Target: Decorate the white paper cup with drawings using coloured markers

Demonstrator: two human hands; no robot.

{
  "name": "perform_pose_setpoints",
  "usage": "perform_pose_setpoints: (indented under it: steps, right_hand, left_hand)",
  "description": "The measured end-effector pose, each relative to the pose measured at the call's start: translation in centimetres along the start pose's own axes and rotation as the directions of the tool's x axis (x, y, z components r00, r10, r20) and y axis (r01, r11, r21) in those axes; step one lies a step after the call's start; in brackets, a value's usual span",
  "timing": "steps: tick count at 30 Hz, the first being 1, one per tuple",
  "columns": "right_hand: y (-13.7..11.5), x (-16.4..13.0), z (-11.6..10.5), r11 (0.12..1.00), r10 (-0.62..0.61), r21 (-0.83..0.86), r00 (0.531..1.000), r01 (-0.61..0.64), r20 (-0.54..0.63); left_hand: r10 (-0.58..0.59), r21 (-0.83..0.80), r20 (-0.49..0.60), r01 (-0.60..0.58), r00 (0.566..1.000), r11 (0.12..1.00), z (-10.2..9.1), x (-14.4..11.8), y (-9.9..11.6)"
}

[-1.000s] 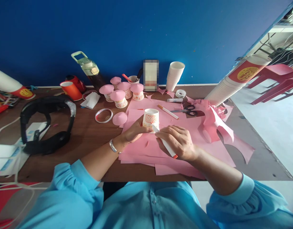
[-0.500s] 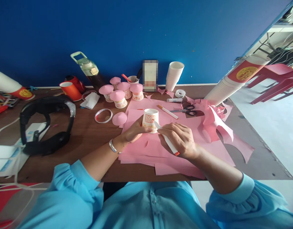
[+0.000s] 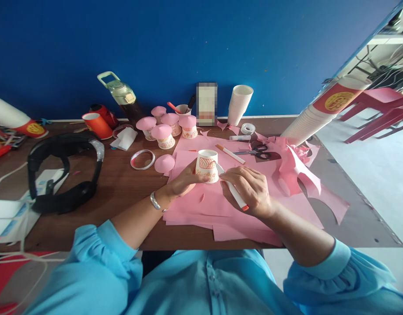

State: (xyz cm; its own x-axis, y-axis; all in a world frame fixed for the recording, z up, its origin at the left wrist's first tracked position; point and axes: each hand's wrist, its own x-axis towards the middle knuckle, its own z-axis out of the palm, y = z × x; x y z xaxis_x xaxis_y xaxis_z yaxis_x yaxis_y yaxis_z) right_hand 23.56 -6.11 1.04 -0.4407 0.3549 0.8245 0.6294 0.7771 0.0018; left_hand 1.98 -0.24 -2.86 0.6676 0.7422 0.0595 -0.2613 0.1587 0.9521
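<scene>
The right hand [image 3: 250, 190], clamped on 1 marker [image 3: 233, 191], has moved its tip rightward along the paper cup [image 3: 207, 166]. The left hand [image 3: 185, 179] grips that cup, upside down on the pink paper [image 3: 296, 205]; drawing continues.

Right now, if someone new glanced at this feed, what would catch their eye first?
Mid-table, the left hand steadies an upturned paper cup on spread pink paper sheets, while the right hand holds a white marker with its tip at the cup's side. Behind them, near the blue wall, stands a cluster of pink-capped cups, and a black headset lies at far left.
</scene>
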Motion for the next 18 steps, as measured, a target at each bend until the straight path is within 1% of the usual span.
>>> perform_pose_setpoints:
  steps: [6, 9, 13, 18]
  right_hand:
    - [-0.04, -0.06, -0.09, 1.0, 0.001, 0.023, 1.0, -0.001, -0.011]
    - [-0.26, 0.01, -0.11, 0.999, -0.029, 0.04, 0.999, 0.03, -0.017]
    - [-0.62, 0.02, 0.11, 0.993, -0.104, 0.051, 0.994, 0.103, 0.014]
    - [-0.67, -0.19, 0.32, 0.993, -0.104, 0.054, 0.993, 0.102, 0.052]
  left_hand:
    - [-0.01, -0.012, -0.004, 0.01, 1.0, 1.0, 0.11, 0.03, 0.14]
    - [-0.006, -0.036, -0.027, 0.005, 1.0, 0.999, 0.15, 0.1, 0.07]
    - [-0.012, -0.028, -0.058, 0.01, 0.998, 1.0, 0.07, 0.25, -0.22]
    - [-0.008, -0.024, -0.062, 0.006, 0.998, 1.0, 0.06, 0.24, -0.29]
